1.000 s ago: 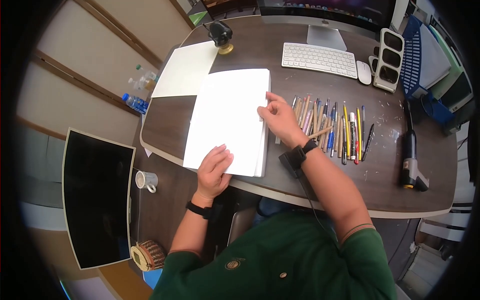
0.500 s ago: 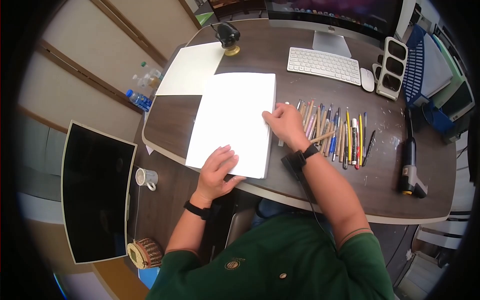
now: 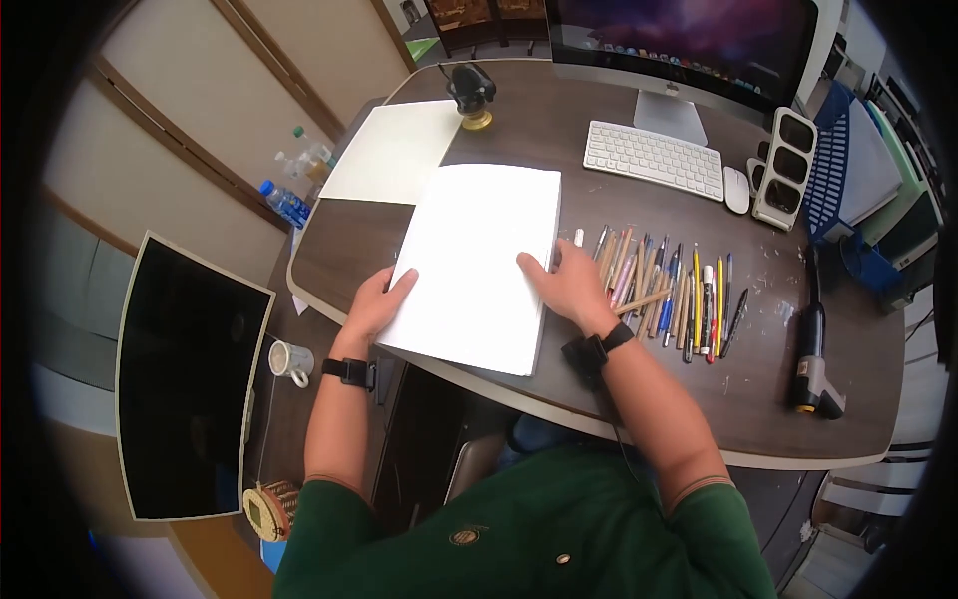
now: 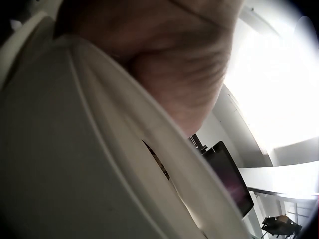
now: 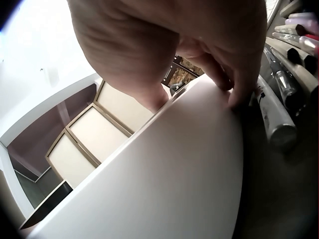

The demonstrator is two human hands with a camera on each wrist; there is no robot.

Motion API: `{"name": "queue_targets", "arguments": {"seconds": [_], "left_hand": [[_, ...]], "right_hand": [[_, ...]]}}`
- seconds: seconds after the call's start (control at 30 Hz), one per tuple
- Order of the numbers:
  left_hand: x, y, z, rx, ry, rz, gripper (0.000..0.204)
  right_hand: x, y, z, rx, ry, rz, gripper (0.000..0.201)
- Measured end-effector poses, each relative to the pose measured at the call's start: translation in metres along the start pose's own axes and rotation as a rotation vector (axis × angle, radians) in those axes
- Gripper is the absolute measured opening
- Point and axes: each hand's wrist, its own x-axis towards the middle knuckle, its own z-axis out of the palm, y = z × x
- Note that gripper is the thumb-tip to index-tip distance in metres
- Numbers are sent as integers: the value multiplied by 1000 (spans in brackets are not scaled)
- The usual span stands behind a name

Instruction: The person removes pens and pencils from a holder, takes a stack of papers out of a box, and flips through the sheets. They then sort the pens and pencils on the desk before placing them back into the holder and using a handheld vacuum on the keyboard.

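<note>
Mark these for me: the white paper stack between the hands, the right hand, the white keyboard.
White paper stack (image 3: 474,270): head view, middle of the top sheet.
Right hand (image 3: 576,288): head view, back of the hand.
White keyboard (image 3: 654,161): head view, middle of the keys.

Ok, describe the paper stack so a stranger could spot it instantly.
On the brown desk, look left of the pens and pencils. There, the white paper stack is between the left hand and right hand. Unlike the cream sheet beyond it, it is brighter and visibly thick.
</note>
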Motion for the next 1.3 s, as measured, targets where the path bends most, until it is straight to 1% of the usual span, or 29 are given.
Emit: {"name": "queue_targets", "arguments": {"seconds": [0.07,0.13,0.17,0.23,0.27,0.33,0.37,0.43,0.47,0.53,0.57,0.63,0.7,0.73,0.77,0.8,0.87,0.93,1.07,1.13,1.17,1.23,1.27,1.3], "left_hand": [[1,7,2,-26,-40,-35,53],[-1,11,3,-51,-53,-49,51],[-5,9,3,-77,-28,-25,51],[-9,5,8,-120,3,27,53],[-11,2,7,-226,-15,66,54],[-18,2,7,-440,-56,142,58],[-21,6,7,-475,-77,209,59],[-31,22,1,-544,-111,348,60],[-34,32,-4,-534,-95,386,64],[-33,45,-18,-435,-83,538,64],[-32,50,-27,-376,-83,497,64],[-32,55,-41,-257,-90,411,64],[-17,36,-47,-158,-68,464,63],[-10,29,-47,-106,-58,490,63],[-11,28,-37,-141,-14,552,64],[-12,23,-28,-211,-10,540,64],[-11,12,-21,-346,1,515,64],[-8,6,-23,-330,-7,517,66],[-4,-4,-23,-361,0,505,67],[-4,-7,-19,-350,25,539,67],[-4,-11,-14,-344,35,555,68],[9,-40,2,-308,184,627,73],[10,-43,8,-288,255,664,78],[9,-46,10,-247,306,661,82]], "right_hand": [[-1,-9,-5,-44,-50,-12,58],[5,-6,4,-55,-13,26,58],[7,-7,9,-62,-3,36,59],[0,-10,7,73,0,-9,58],[-4,-14,4,140,2,-31,57],[-9,-22,5,198,116,-125,63],[-11,-27,5,228,170,-172,66],[-7,-41,-6,540,82,-358,76],[-6,-50,-13,695,34,-454,82],[-15,-74,-26,726,17,-605,86],[-19,-81,-30,741,10,-682,89],[-25,-80,-33,622,-74,-592,91],[-30,-72,-30,554,-147,-481,90],[-30,-64,-21,532,-134,-473,90],[-29,-56,-11,511,-122,-463,89],[-29,-51,-4,490,-112,-452,89],[-30,-57,-3,467,-117,-463,88],[-29,-55,-1,468,-129,-458,88],[-29,-58,-5,376,-107,-511,88],[-30,-53,-2,357,-90,-527,87],[-31,-53,-2,382,-104,-509,86],[-32,-55,-2,431,-130,-469,85],[-33,-55,-2,421,-130,-472,84],[-33,-55,-1,411,-128,-471,83]]}}
